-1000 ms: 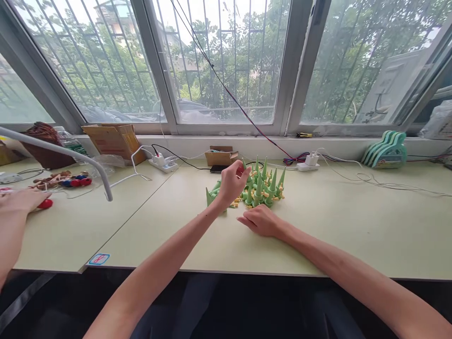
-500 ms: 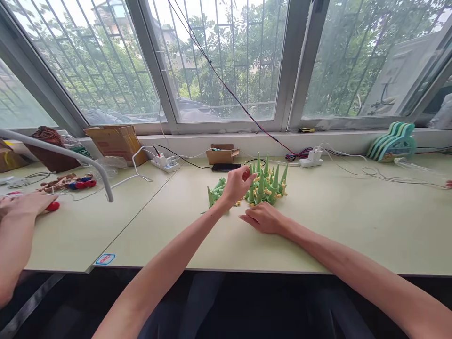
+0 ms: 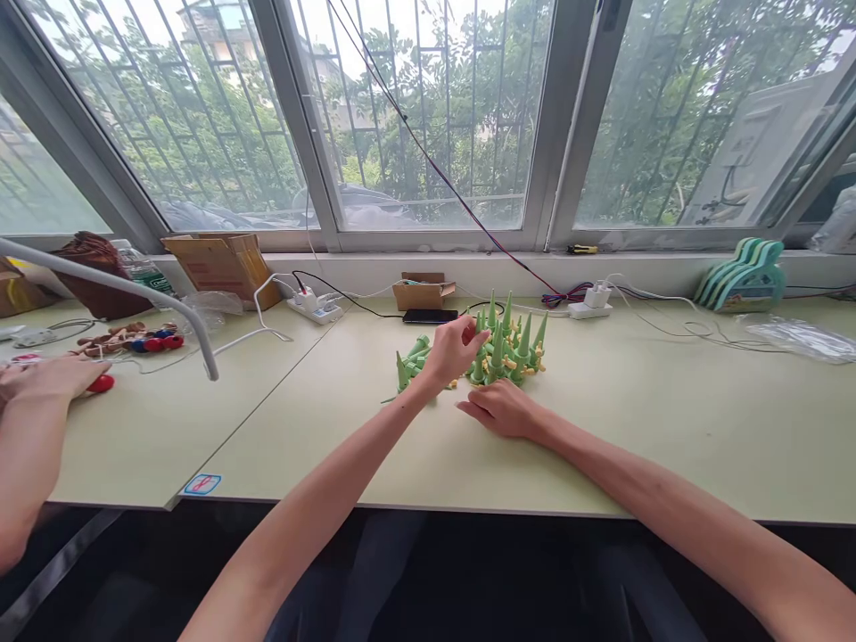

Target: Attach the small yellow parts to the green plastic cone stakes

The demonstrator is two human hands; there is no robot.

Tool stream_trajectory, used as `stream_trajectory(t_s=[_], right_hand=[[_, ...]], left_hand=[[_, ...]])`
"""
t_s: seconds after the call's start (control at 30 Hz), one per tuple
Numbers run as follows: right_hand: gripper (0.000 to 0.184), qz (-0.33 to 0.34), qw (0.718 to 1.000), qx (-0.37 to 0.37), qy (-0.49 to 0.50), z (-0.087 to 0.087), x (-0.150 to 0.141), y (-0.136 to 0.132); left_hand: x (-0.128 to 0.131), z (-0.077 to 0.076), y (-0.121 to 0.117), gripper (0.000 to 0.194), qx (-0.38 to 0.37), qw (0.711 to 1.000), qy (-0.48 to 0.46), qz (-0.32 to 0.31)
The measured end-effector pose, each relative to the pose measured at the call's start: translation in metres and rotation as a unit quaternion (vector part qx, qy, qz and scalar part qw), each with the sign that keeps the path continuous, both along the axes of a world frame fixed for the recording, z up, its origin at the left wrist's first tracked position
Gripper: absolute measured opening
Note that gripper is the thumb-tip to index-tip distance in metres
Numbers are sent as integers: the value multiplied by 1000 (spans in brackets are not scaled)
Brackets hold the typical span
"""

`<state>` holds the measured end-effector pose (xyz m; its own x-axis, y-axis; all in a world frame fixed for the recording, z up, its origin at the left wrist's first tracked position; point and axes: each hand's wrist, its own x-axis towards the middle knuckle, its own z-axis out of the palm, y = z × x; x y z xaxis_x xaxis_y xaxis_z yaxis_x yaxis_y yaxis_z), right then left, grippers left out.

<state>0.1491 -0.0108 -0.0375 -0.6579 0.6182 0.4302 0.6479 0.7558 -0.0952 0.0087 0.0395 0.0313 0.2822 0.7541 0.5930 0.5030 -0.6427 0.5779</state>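
Note:
My left hand (image 3: 452,349) is raised at the left side of a cluster of green cone-shaped pieces (image 3: 496,350), its thumb and fingers pinched together. Whatever is between those fingertips is hidden. My right hand (image 3: 503,407) rests on the table just in front of the cluster, fingers curled under and thumb pointing left; its palm side cannot be seen. Small yellow pieces (image 3: 540,358) are attached or lie among the cones. More green pieces (image 3: 415,355) lie to the left, partly behind my left wrist.
A phone (image 3: 430,316) and a small open carton (image 3: 423,292) are behind. Power strips (image 3: 588,309) and cables run along the wall. Teal boards (image 3: 742,276) and clear plastic (image 3: 802,337) are at right. At left, another person's hand (image 3: 50,379) is by a red ball (image 3: 102,383) and a white metal bar (image 3: 134,290).
My left hand has lowered slightly and shifted right, uncovering more of the phone. My right hand has barely moved. Clear plastic has appeared on the table at right, where someone's fingers briefly showed.

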Motion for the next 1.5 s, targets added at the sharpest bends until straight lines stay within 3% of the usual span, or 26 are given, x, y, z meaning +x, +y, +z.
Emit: stream_trajectory(t_s=[0.27,0.53,0.67,0.8,0.93,1.5], right_hand=[[51,9,1000,10,0,-3,2,2],[49,8,1000,16,-1,-6,2,3],[47,9,1000,21,-6,-7,3,4],[47,12,1000,24,-7,-8,3,4],[46,16,1000,23,-4,-7,3,4],[46,8,1000,20,-18,-5,3,3]], left_hand=[[-17,-9,-7,28,-13,1000,-11,1],[-28,-39,-6,10,-18,999,13,36],[-26,-48,-4,30,-61,996,62,18],[-23,-49,-3,48,-85,989,117,10],[-22,-50,-2,55,-77,985,153,6],[-23,-52,-1,42,-67,979,190,28]])
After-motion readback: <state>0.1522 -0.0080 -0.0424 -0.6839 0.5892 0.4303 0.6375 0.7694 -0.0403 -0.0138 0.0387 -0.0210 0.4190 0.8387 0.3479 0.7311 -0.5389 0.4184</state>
